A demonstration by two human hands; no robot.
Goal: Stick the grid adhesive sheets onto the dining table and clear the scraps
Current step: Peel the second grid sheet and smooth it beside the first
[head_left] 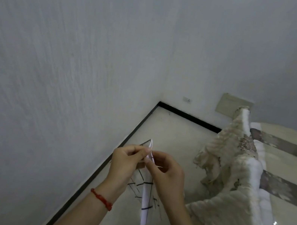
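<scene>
A grid adhesive sheet, white backing with black lines and a clear film layer, hangs in the air in front of me, seen nearly edge-on. My left hand pinches its upper part from the left. From the right, my right hand pinches the same upper edge, fingertips close to the left hand's. The film and the white backing appear parted near the top. The dining table with its glossy top and grey stripes lies at the right.
A cream chair back with worn, peeling upholstery stands between me and the table. A white wall fills the left and top, meeting the pale floor at a black skirting. A wall socket sits low in the corner.
</scene>
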